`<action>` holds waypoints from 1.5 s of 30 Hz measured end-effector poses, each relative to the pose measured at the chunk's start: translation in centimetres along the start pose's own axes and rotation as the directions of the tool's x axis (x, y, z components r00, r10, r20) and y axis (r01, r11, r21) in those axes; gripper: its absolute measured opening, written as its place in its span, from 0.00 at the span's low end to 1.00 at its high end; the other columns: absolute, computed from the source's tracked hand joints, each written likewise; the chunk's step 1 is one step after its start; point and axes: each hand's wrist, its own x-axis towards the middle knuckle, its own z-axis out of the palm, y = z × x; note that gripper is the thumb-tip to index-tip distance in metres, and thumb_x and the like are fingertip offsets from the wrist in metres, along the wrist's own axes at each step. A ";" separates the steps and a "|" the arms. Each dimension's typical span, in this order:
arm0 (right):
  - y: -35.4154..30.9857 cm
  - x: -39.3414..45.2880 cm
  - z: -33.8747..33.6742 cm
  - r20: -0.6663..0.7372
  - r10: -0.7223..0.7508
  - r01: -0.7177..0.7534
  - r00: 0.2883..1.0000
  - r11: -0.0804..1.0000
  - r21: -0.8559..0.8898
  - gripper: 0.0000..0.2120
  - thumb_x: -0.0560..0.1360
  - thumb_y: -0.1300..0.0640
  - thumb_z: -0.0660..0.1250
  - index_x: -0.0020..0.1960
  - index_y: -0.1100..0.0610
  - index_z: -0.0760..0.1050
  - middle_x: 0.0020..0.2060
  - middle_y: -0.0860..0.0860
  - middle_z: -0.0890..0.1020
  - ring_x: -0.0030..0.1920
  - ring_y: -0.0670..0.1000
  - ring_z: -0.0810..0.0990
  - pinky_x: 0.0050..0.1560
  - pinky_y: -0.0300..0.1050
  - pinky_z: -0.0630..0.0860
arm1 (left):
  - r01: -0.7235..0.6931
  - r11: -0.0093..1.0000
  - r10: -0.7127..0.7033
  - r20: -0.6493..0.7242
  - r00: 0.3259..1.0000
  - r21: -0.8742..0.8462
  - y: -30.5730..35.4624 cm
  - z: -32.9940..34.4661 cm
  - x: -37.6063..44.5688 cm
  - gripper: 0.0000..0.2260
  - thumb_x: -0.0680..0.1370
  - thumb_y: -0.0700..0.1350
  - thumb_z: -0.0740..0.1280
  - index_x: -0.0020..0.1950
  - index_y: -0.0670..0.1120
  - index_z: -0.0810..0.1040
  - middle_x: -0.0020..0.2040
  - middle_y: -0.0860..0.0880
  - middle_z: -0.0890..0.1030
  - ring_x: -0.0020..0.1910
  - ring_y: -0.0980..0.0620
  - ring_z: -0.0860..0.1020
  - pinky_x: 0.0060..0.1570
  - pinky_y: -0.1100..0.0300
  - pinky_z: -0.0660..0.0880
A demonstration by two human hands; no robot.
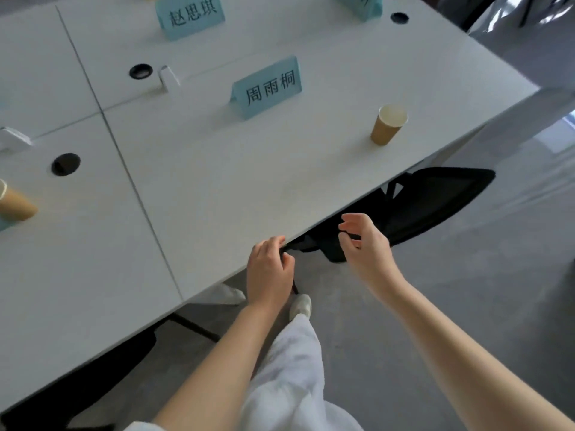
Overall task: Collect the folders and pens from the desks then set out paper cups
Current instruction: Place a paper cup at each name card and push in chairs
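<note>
L grip (270, 269) at desk (217, 188) edge

Surface (217, 181): white laminate, matt, smooth, with thin dark seams between panels. Paper cup (388, 125): brown kraft paper outside, matt; pale lining inside. Second paper cup (14, 203) at left edge: same brown paper. Name card (268, 88): pale blue, lightly glossy, printed black. Farther name card (189, 14): same pale blue stock. Cable grommets (65, 164): black plastic. Chair (435, 200): black, matt, fabric-like back. Floor (466, 306): grey, smooth, faint sheen. Trousers (289, 374): white cloth, soft, creased.
</note>
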 end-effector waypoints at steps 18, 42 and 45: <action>3.6 21.4 -10.5 0.094 0.178 -0.178 0.980 0.984 -0.007 0.16 0.78 0.57 0.64 0.65 0.52 0.69 0.54 0.46 0.78 0.58 0.47 0.76 0.58 0.43 0.72 | 0.044 0.997 -0.050 0.094 0.994 0.058 10.8 10.3 16.8 0.22 0.80 0.40 0.59 0.75 0.42 0.64 0.75 0.44 0.66 0.77 0.45 0.58 0.75 0.54 0.56; 10.3 39.1 -13.1 0.402 -0.156 0.176 0.902 0.984 -0.014 0.35 0.65 0.55 0.78 0.67 0.54 0.65 0.60 0.50 0.72 0.61 0.52 0.72 0.61 0.57 0.74 | 0.361 0.826 -0.385 -0.035 0.922 0.433 14.9 23.1 19.7 0.29 0.79 0.55 0.48 0.80 0.49 0.51 0.81 0.49 0.50 0.79 0.42 0.45 0.75 0.42 0.47; 9.9 40.0 -12.6 0.379 -0.140 0.156 0.915 0.988 -0.011 0.31 0.67 0.52 0.77 0.64 0.53 0.67 0.58 0.49 0.74 0.59 0.51 0.74 0.60 0.56 0.74 | 0.381 0.828 -0.375 -0.099 0.922 0.411 15.1 23.1 20.2 0.26 0.79 0.53 0.53 0.76 0.47 0.60 0.78 0.45 0.61 0.78 0.39 0.55 0.74 0.40 0.53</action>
